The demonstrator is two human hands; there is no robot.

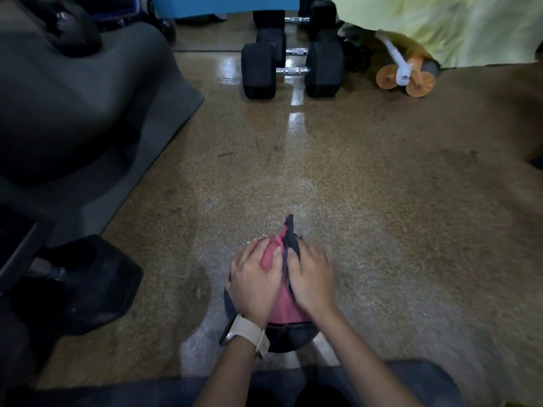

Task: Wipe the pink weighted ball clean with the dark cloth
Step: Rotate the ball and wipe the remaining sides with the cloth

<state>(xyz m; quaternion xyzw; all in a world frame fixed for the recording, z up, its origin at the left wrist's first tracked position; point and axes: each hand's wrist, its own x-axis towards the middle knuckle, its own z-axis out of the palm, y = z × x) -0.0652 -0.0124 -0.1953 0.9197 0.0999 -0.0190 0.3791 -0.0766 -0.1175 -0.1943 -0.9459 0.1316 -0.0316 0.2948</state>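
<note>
Ball [286, 306] sits on the floor [382, 201], close in front of the person. Left hand [254, 284] rests on it, fingers spread and lightly curved over the pink top. Right hand [311, 279] grips the cloth [291, 242] with bent fingers, pressing it against the ball.

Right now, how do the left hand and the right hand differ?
The left hand wears a pale-strapped watch; the right hand has a bare wrist. The left hand lies spread on the pink weighted ball itself; the right hand lies on the dark cloth. Both rest on top of the ball.
</note>
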